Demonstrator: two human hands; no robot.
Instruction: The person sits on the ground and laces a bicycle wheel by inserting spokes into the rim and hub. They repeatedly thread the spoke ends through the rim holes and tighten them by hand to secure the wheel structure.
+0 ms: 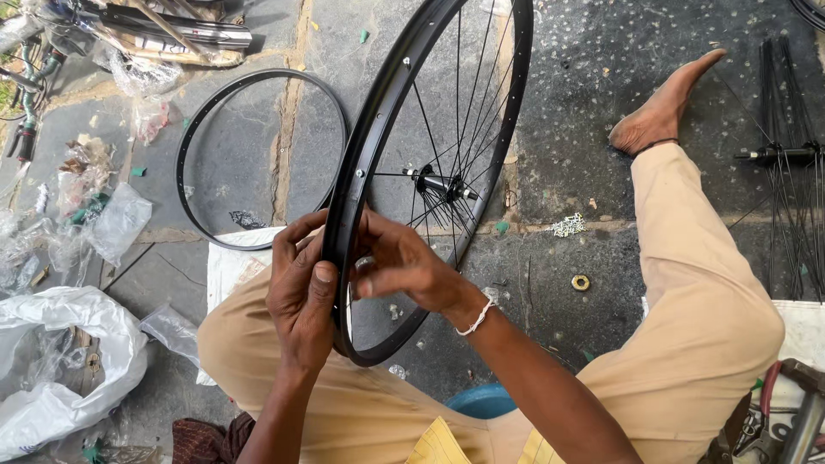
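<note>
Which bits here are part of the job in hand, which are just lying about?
In hand:
- black wheel rim, gripped by left hand and right hand
- its hub and spokes

Lying about:
- bare rim on the floor
- plastic bags
- washer
- spoked hub at right

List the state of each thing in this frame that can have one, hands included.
Spoked wheel: upright, tilted, held at its rim, partly laced.
Left hand: gripping the rim's outer edge.
Right hand: inside the rim, fingers pinched at it.
Bare rim: flat on the ground, no spokes.
Loose hub with spokes: lying on the ground, unlaced.
Plastic bags: crumpled, open.
</note>
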